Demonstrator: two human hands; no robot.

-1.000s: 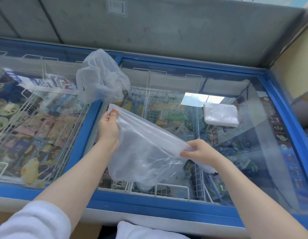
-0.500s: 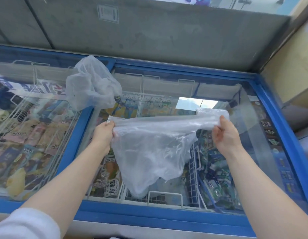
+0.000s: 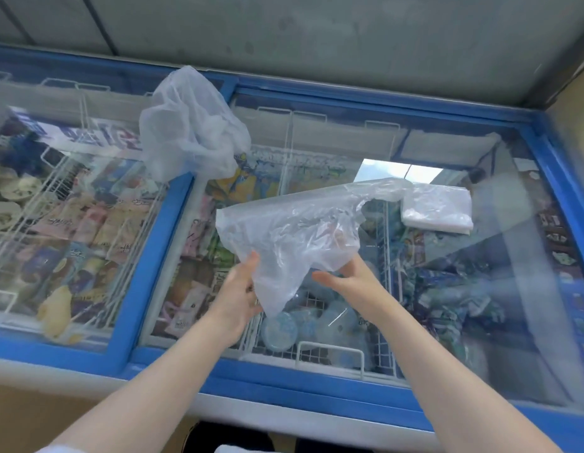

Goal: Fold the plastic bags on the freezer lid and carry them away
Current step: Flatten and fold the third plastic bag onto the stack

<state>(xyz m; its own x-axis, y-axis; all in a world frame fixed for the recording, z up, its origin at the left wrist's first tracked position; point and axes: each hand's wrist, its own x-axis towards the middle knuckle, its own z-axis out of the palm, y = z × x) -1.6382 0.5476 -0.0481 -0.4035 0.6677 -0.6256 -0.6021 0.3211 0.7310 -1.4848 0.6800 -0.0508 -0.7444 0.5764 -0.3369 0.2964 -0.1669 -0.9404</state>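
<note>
A clear plastic bag [image 3: 293, 230] hangs in the air over the glass freezer lid [image 3: 480, 289], with its wide edge flung up and away from me. My left hand [image 3: 238, 289] grips its lower left part. My right hand [image 3: 346, 279] holds its lower right part, with the fingers veiled behind the plastic. The two hands are close together. A crumpled clear bag [image 3: 192, 125] lies on the blue centre bar of the lid at the back. A flat folded stack of bags [image 3: 437, 207] rests on the glass to the right.
The freezer has a blue frame [image 3: 316, 387] and two sliding glass panes over wire baskets of ice cream. A grey wall [image 3: 316, 37] runs behind it. A tan wall [image 3: 578, 109] closes the right side.
My hands came down and together from a wide hold on the bag's top edge. The bag now billows above them instead of hanging below.
</note>
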